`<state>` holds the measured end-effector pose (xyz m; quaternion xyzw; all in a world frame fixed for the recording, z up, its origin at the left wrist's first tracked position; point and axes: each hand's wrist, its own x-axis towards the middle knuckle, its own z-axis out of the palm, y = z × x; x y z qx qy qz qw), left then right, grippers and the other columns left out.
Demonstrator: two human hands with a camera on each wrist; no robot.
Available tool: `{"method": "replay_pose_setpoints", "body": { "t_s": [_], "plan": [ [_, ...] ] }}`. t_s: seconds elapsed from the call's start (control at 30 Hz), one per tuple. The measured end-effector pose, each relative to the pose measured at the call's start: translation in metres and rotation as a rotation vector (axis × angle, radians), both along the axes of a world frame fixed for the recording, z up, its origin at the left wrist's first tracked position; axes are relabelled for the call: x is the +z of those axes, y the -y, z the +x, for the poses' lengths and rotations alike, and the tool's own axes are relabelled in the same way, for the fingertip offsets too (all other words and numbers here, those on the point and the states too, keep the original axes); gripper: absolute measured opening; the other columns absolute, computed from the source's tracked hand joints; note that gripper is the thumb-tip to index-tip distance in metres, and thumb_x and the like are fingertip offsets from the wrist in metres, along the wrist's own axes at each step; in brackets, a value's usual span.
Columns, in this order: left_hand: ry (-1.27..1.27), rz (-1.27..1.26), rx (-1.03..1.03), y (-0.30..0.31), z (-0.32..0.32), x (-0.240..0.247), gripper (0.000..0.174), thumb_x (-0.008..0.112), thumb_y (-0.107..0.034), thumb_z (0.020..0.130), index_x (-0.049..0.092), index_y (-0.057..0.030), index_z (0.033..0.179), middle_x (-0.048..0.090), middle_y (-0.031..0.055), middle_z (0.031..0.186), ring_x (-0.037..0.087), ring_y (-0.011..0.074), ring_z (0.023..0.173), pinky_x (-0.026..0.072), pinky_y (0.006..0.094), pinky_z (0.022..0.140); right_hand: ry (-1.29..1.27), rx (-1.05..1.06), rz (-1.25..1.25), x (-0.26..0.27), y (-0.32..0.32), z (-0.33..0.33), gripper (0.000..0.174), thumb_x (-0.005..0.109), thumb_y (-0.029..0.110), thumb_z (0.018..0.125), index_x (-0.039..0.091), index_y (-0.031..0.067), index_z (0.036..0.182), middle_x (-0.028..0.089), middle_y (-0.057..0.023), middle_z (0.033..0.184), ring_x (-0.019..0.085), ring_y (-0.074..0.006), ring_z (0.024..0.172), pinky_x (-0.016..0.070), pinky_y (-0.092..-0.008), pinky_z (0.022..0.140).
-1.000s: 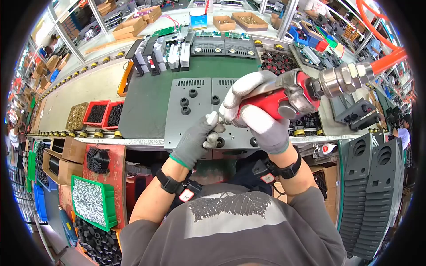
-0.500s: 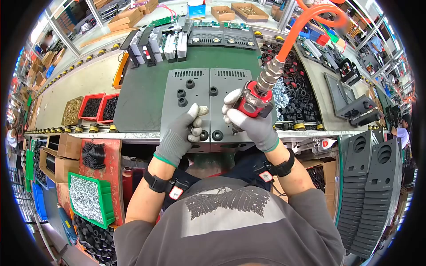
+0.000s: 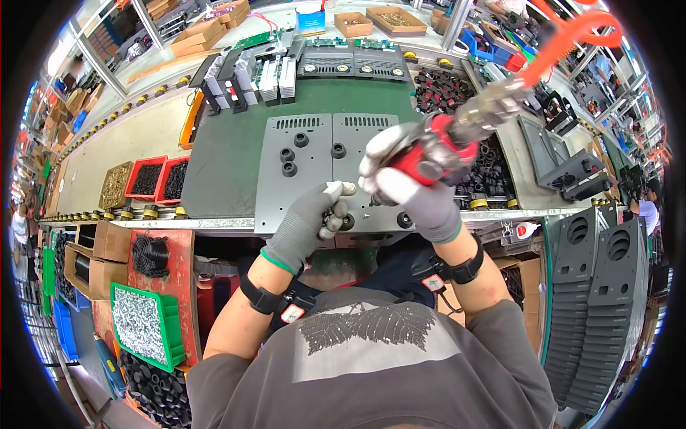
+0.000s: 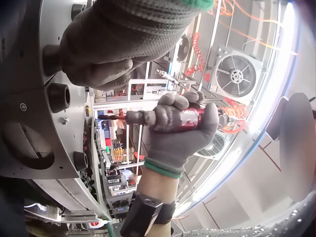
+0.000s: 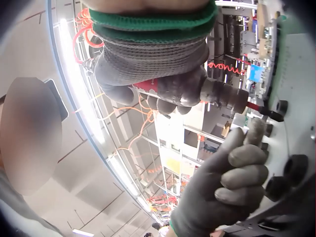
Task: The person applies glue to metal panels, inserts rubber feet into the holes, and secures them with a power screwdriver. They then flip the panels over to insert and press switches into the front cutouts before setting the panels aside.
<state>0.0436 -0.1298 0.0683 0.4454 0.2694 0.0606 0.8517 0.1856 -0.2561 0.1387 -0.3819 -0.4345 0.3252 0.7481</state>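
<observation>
My right hand (image 3: 414,186), in a grey glove with pale fingertips, grips a red air screwdriver (image 3: 439,146). Its dark bit (image 4: 109,117) points at the panels, a short gap from a small screw (image 4: 65,120) beside a black rubber foot (image 4: 59,97). Two grey metal panels (image 3: 275,200) with vent slots lie side by side at the bench's front edge, with several rubber feet (image 3: 301,140) on them. My gloved left hand (image 3: 314,218) is low over the front of the panels, fingers curled, thumb and forefinger together; its palm is hidden.
Red bins (image 3: 148,179) of small black parts stand to the left, and a bin of black parts (image 3: 493,171) to the right. Heat sinks (image 3: 279,79) and circuit boards line the back. An orange air hose (image 3: 557,50) rises from the screwdriver. Stacked speaker-like panels (image 3: 607,286) stand at lower right.
The screwdriver, upright over the front of the right panel half a second ago, has lifted and tilted back to the right. My left hand has moved right, closer to it.
</observation>
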Motion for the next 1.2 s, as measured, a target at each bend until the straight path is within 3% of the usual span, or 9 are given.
{"method": "replay_pose_setpoints", "body": {
  "t_s": [0.27, 0.47, 0.57, 0.63, 0.73, 0.87, 1.07, 1.2],
  "plan": [
    [-0.022, -0.045, 0.052, 0.002, -0.005, 0.004, 0.029, 0.045, -0.024, 0.102, 0.059, -0.0017, 0.116, 0.054, -0.0016, 0.076, 0.046, 0.0018, 0.056, 0.0327, 0.0149, 0.04, 0.097, -0.016, -0.183, -0.029, -0.008, -0.003, 0.023, 0.068, -0.004, 0.08, 0.062, 0.0008, 0.101, 0.064, -0.0035, 0.091, 0.062, -0.0103, 0.083, 0.0518, -0.0271, 0.075],
    [0.012, -0.029, 0.018, 0.001, -0.006, 0.0, 0.029, 0.046, -0.023, 0.102, 0.058, -0.0012, 0.117, 0.057, 0.0012, 0.079, 0.047, 0.0018, 0.057, 0.0341, 0.0148, 0.041, -0.001, 0.043, 0.04, 0.0, -0.008, 0.002, 0.024, 0.062, -0.01, 0.079, 0.061, -0.0017, 0.101, 0.064, -0.0076, 0.09, 0.064, -0.0127, 0.081, 0.054, -0.0266, 0.067],
    [0.03, -0.027, 0.013, 0.002, -0.003, 0.001, 0.029, 0.046, -0.023, 0.102, 0.058, -0.0011, 0.118, 0.058, 0.002, 0.08, 0.047, 0.0019, 0.056, 0.0341, 0.015, 0.041, -0.005, 0.035, 0.009, 0.006, -0.003, 0.002, 0.024, 0.063, -0.01, 0.078, 0.061, -0.0012, 0.101, 0.064, -0.007, 0.091, 0.064, -0.0122, 0.082, 0.054, -0.0264, 0.069],
    [-0.004, 0.01, 0.024, 0.005, -0.002, 0.006, 0.022, 0.047, -0.024, 0.101, 0.055, -0.0036, 0.106, 0.055, 0.0009, 0.081, 0.048, 0.0029, 0.059, 0.0335, 0.0144, 0.04, -0.022, 0.03, -0.066, -0.008, -0.005, 0.0, 0.023, 0.064, -0.008, 0.079, 0.062, -0.0004, 0.1, 0.064, -0.006, 0.091, 0.063, -0.0115, 0.083, 0.0539, -0.0266, 0.071],
    [0.014, -0.011, 0.023, 0.004, -0.003, 0.003, 0.022, 0.048, -0.024, 0.101, 0.055, -0.0032, 0.106, 0.056, 0.001, 0.081, 0.048, 0.0028, 0.058, 0.0336, 0.0146, 0.039, 0.042, -0.02, -0.154, -0.031, -0.011, -0.002, 0.021, 0.067, -0.007, 0.079, 0.063, 0.0004, 0.098, 0.064, -0.0038, 0.089, 0.063, -0.0106, 0.083, 0.0533, -0.0275, 0.073],
    [0.055, -0.02, -0.016, 0.001, -0.009, -0.001, 0.024, 0.047, -0.024, 0.101, 0.055, -0.0027, 0.108, 0.056, 0.001, 0.081, 0.048, 0.0026, 0.059, 0.0341, 0.0147, 0.04, 0.051, -0.069, -0.217, -0.023, -0.012, -0.004, 0.021, 0.067, -0.007, 0.078, 0.063, 0.0002, 0.097, 0.065, -0.0037, 0.09, 0.063, -0.0102, 0.082, 0.0533, -0.0268, 0.072],
    [0.012, -0.017, 0.0, 0.004, -0.003, 0.001, 0.028, 0.044, -0.025, 0.103, 0.057, -0.0021, 0.114, 0.057, 0.0029, 0.085, 0.049, 0.0029, 0.06, 0.0357, 0.0148, 0.042, 0.068, 0.006, 0.102, 0.007, -0.01, 0.005, 0.024, 0.064, -0.007, 0.079, 0.061, -0.0002, 0.101, 0.065, -0.0083, 0.089, 0.063, -0.012, 0.078, 0.0539, -0.0275, 0.068],
    [0.081, -0.247, -0.016, 0.014, 0.006, 0.007, 0.031, 0.044, -0.028, 0.104, 0.054, -0.0025, 0.119, 0.059, 0.0049, 0.089, 0.049, 0.0035, 0.065, 0.0365, 0.0145, 0.044, 0.024, 0.029, 0.17, 0.02, -0.005, 0.004, 0.025, 0.062, -0.007, 0.078, 0.06, -0.0009, 0.103, 0.065, -0.011, 0.088, 0.064, -0.0148, 0.077, 0.0555, -0.029, 0.067]
  ]
}}
